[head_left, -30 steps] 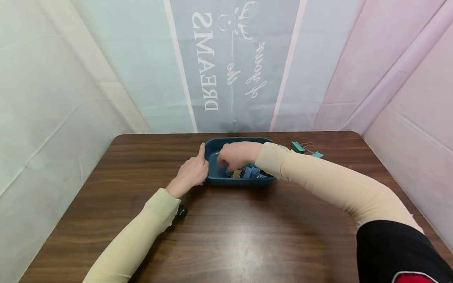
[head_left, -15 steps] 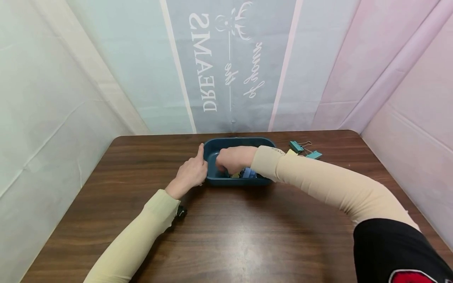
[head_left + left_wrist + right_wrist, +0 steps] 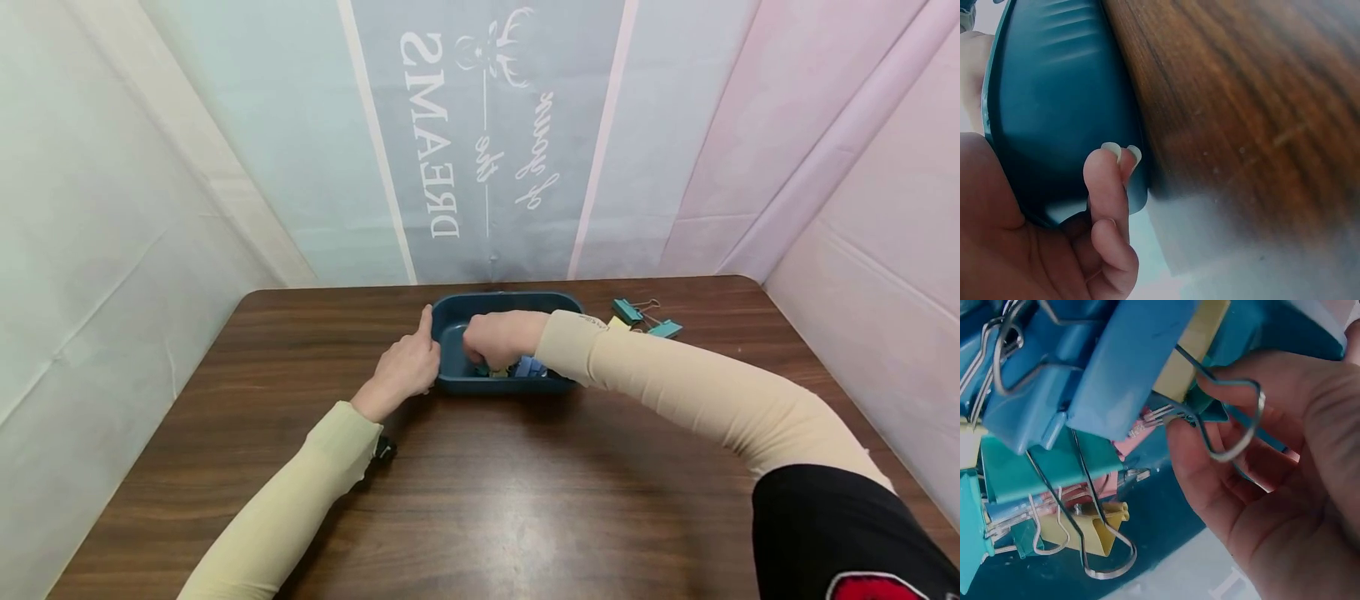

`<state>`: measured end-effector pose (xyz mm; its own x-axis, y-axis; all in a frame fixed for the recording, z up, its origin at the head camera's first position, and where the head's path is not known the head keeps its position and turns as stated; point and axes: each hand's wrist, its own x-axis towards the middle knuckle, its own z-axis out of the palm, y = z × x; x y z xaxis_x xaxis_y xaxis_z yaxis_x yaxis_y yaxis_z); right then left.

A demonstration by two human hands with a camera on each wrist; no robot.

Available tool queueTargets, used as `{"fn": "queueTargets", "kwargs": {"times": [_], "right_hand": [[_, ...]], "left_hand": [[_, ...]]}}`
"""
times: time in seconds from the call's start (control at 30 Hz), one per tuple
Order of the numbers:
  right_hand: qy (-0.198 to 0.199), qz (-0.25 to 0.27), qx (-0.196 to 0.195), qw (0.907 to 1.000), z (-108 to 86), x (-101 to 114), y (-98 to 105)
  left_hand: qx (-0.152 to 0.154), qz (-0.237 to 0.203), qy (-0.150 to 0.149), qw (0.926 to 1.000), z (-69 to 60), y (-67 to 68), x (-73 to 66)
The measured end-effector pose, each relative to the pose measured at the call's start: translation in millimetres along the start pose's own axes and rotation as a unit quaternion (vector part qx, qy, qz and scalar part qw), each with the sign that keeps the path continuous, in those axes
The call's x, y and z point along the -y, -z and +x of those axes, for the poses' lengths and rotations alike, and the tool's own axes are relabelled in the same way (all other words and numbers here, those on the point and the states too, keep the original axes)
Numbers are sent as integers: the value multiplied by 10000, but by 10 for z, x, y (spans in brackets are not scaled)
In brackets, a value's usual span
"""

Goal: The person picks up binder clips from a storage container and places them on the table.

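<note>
A dark blue bin (image 3: pixel 510 387) stands at the table's far side. My left hand (image 3: pixel 405 365) holds its left end, one finger pointing forward along the rim; in the left wrist view several fingers (image 3: pixel 1107 187) curl against the outer wall. My right hand (image 3: pixel 504 337) reaches down into the bin. In the right wrist view, blue clips (image 3: pixel 1132 369), teal clips (image 3: pixel 1047 464) and yellow clips (image 3: pixel 1094 531) lie piled there, and the right hand's (image 3: pixel 1260 444) thumb and a finger pinch a small green clip (image 3: pixel 1200 403), partly hidden behind a wire handle.
To the right of the bin, teal clips (image 3: pixel 627 312) and a yellow clip (image 3: pixel 618 323) lie on the wooden table (image 3: pixel 480 500), partly behind the right sleeve (image 3: pixel 675 383). A small black object (image 3: pixel 385 450) shows beside the left cuff. A printed curtain (image 3: pixel 487 167) hangs behind the table.
My right hand has gone lower into the bin among the clips, then moved very slightly right. The left hand stays at the bin's left end.
</note>
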<state>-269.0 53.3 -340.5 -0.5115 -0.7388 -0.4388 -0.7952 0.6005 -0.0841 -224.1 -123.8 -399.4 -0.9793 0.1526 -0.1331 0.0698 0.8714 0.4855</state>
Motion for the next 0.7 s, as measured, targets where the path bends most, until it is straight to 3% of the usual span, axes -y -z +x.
{"fn": "queueTargets", "kwargs": {"times": [0.17,0.3,0.5,0.7], "right_hand": [[308,194,-268,9990,-85,-78,72],[686,313,-700,9947,-268,-179,131],[885,685,-1570,9812,-752,-387,180],[608,717,-2178,9715,-1231,-704,96]], "left_hand": [[-47,-2,-47,10000,-3,-1,-2],[-62,4,-49,10000,3,-8,-4],[-102,24,-93,9999,4,-11,-10],[-114,-22,-43,9999,-14,-5,-11]]}}
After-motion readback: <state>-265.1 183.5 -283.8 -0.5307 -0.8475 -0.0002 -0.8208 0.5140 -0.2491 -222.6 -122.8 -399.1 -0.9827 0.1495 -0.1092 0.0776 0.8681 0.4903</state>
